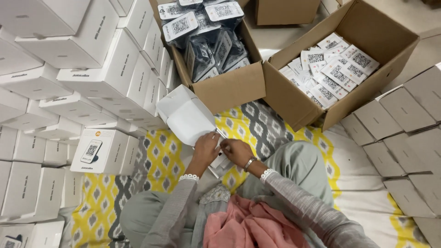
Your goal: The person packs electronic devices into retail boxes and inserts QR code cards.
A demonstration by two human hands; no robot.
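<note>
I sit on a patterned yellow, grey and white mat (165, 160). A small open white carton (186, 115) lies in front of my knees. My left hand (206, 148) holds its near edge. My right hand (235, 151) is closed beside it on the carton's flap or a small white part; which one I cannot tell. The two hands nearly touch.
White boxes (92, 59) are stacked high at the left. A brown cardboard box (229, 87) of bagged dark devices stands ahead, another brown box (294, 101) of small code cards to its right. Flat plain cartons (404, 138) are piled at the right.
</note>
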